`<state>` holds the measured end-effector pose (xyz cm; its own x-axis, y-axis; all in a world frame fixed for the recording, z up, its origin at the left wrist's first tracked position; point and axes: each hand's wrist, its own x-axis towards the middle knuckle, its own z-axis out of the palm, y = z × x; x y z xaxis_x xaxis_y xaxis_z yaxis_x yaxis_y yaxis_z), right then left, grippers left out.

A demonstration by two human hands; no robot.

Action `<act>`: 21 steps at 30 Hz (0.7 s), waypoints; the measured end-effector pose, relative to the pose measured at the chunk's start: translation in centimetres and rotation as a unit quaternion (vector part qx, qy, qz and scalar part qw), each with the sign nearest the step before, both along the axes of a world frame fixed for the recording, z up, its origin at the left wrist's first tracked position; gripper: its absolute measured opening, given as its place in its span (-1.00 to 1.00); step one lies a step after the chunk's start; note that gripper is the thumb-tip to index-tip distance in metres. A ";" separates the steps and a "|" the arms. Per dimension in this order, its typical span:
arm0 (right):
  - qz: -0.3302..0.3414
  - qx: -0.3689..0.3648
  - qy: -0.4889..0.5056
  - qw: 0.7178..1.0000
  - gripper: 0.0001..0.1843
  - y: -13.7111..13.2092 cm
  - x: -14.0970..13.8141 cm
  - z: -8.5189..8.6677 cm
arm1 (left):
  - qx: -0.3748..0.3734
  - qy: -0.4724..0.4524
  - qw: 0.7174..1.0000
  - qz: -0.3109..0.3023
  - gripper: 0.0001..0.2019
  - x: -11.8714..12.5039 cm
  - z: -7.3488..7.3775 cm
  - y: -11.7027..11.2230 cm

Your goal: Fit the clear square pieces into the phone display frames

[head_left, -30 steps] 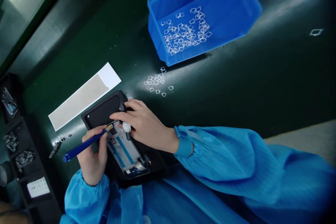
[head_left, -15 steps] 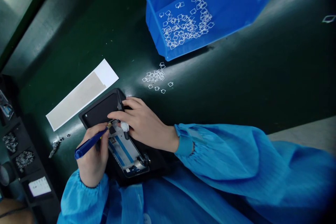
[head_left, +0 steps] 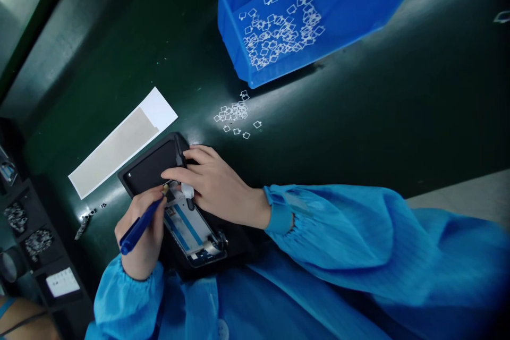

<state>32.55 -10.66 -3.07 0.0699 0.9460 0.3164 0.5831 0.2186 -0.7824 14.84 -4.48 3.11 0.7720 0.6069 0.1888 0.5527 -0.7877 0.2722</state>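
Note:
A black holder (head_left: 149, 167) lies at the near side of the bench, with an opened phone (head_left: 195, 234) in it, its inside and blue strips facing up. My left hand (head_left: 139, 234) pinches a blue pen-shaped tool (head_left: 139, 228), whose pale tip touches the upper end of the phone beside my right index finger. Just what sits under the tip is too small to make out. My right hand (head_left: 219, 183) is closed on the holder's right side, index finger stretched over the phone's end. White covering (head_left: 187, 191) shows at its thumb tip.
A blue bin (head_left: 235, 53) with many thin white frames stands beyond, and a loose pile of such frames (head_left: 235, 110) lies before it. A white paper strip (head_left: 115, 149) is left of the holder. A black compartment tray (head_left: 24, 196) stands at far left, near another person's arm (head_left: 27, 324).
The back end of the blue tool has swung down and a little right, so it stands steeper; its tip stays at the phone's end. My right hand keeps its place. The view has shifted slightly.

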 end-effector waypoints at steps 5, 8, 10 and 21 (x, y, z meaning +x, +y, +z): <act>-0.010 0.013 -0.007 1.000 -0.64 0.1 0.0 0.1 | -0.096 -0.063 0.991 0.071 -0.90 -0.4 -1.0 0.0; -0.011 0.007 -0.007 1.000 -0.62 0.1 -0.1 0.1 | -0.187 -0.198 0.941 0.202 -0.89 -0.8 -1.6 0.3; -0.012 0.000 -0.007 1.000 -0.58 0.0 -0.1 0.1 | -0.170 -0.295 0.909 0.239 -0.90 -1.1 -1.5 0.6; -0.005 -0.013 -0.006 1.000 -0.59 0.0 -0.1 0.0 | 0.073 0.079 0.994 -0.009 -0.65 -2.6 -2.3 -0.5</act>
<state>32.42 -10.68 -3.05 0.0757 0.9531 0.2930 0.5947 0.1927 -0.7805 12.21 -4.95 0.80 0.8096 0.5675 0.1499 0.5648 -0.8227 0.0646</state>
